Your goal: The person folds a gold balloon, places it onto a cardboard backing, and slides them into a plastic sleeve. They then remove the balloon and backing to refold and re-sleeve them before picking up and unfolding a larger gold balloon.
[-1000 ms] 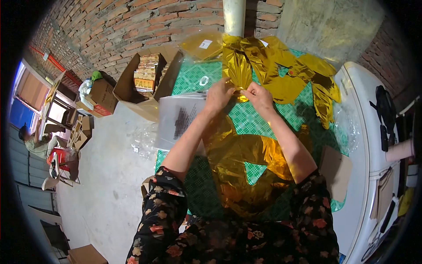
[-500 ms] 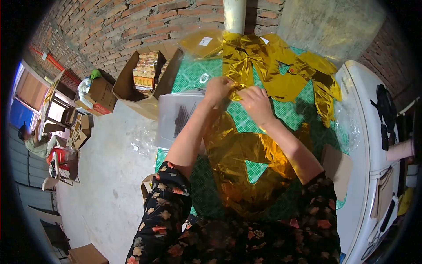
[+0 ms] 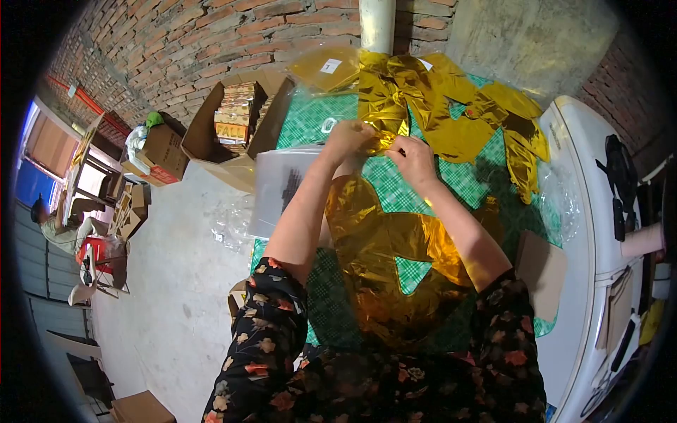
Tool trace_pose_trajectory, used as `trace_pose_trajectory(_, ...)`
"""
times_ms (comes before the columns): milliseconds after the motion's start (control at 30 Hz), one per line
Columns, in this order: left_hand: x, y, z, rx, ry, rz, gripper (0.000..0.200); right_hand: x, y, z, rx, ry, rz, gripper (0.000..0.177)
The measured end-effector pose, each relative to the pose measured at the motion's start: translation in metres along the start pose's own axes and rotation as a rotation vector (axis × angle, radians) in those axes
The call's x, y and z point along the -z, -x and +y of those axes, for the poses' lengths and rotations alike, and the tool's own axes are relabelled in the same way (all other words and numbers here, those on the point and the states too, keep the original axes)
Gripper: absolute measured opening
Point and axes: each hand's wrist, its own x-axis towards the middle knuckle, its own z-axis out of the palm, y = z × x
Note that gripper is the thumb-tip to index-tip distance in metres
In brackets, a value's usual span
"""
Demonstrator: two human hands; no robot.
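My left hand point(image 3: 350, 139) pinches the near end of a gathered gold foil balloon point(image 3: 382, 106), which lies flat and uninflated. Close by on the right, my right hand point(image 3: 415, 161) has its thumb and fingers closed on the same crinkled end. Nearer my body spreads another flat gold foil balloon point(image 3: 367, 236), with a triangular opening through which the cloth shows. To the right lies more joined gold foil point(image 3: 462, 137). Beneath everything is a green checked tablecloth point(image 3: 395, 187). A small white ring point(image 3: 328, 125) sits beyond my left hand.
Left of my arm are clear plastic packs point(image 3: 271, 187) and an open carton point(image 3: 197, 134) of printed packets. A packaged gold item point(image 3: 324, 67) lies by the wall. A white appliance point(image 3: 582, 211) borders the table's right side. A person point(image 3: 60, 229) sits far left.
My right hand has curled its fingers in and shifted slightly downward, drawing the foil end tighter. The left hand stays almost in place, and the near balloon's folds have flattened somewhat.
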Motion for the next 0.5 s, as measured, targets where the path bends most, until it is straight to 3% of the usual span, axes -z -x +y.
trace_pose_trajectory(133, 0.0015, -0.0038, -0.0071, -0.034, 0.057, -0.017, 0.027, 0.0044, 0.0011, -0.0057, -0.166, -0.142, -0.026, 0.023)
trace_pose_trajectory(433, 0.0013, 0.0, -0.0017, -0.022, -0.028, -0.004, 0.028, 0.0106, -0.0049, -0.0088, -0.277, -0.153, -0.105, 0.025)
trace_pose_trajectory(500, 0.0019, -0.0008, -0.0012, 0.018, -0.061, -0.013, 0.021, 0.0072, -0.0063, -0.0067, -0.244, -0.134, -0.088, 0.026)
